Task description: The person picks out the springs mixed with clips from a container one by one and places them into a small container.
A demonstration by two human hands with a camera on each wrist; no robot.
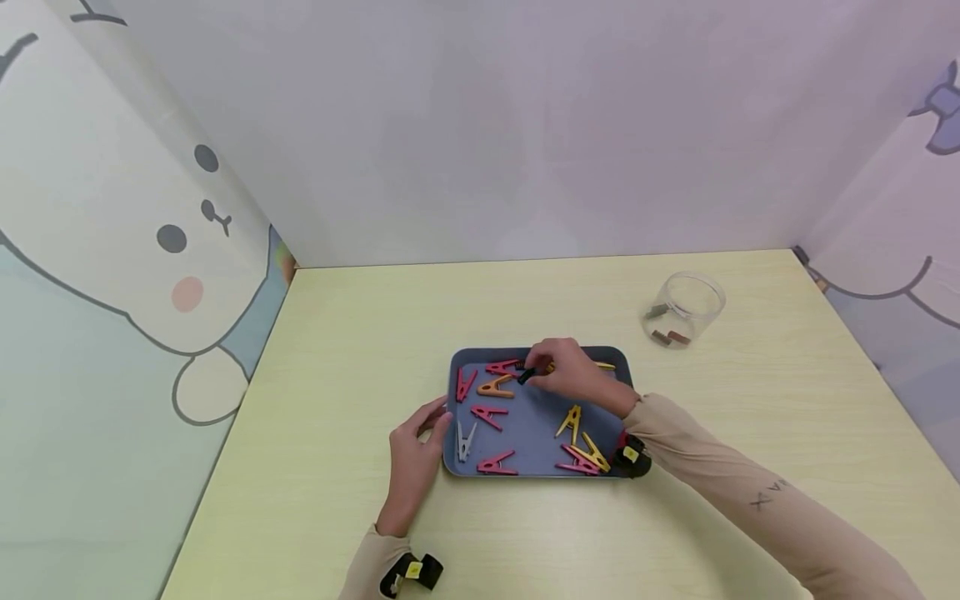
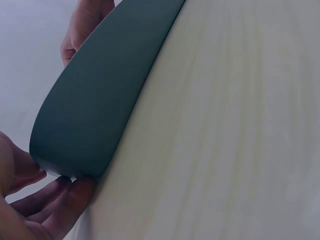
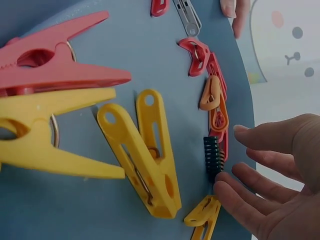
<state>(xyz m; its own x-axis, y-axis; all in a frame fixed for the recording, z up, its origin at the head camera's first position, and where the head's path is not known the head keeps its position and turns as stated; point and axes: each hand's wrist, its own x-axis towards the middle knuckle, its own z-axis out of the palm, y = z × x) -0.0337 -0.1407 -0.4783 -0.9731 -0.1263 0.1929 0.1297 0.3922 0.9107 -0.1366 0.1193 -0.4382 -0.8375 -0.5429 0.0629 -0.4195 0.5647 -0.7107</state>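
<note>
— First, from the head?

— A shallow tray [image 1: 525, 442], blue-grey, on a pale table [image 1: 352, 358], strewn with red, yellow, orange and grey clips [image 1: 491, 466]. Right hand [image 1: 570, 372] over the far part of the tray, near a black ribbed piece [image 1: 527, 376]. Left hand [image 1: 416, 454] against the left rim. Visible from up here alone: a clear round jar [image 1: 693, 321], off to the right, with small grey and brown bars [image 1: 678, 337] at the bottom.

— And from the left wrist?

— The tray's outer wall, hidden from above: smooth, dark teal, rounded at the corner. Faint streaky grain along the tabletop. Left fingertips bent and touching that corner; pinching the rim or merely resting there, impossible to tell.

— From the right wrist?

— Much finer detail. Plastic clips with long slots, round holes and curved wire springs. The black piece inside the tray along the far edge, toothed like a comb, between an orange clip and a yellow one. Right thumb and fingers spread well apart, one fingertip right at the black piece; contact unclear.
</note>
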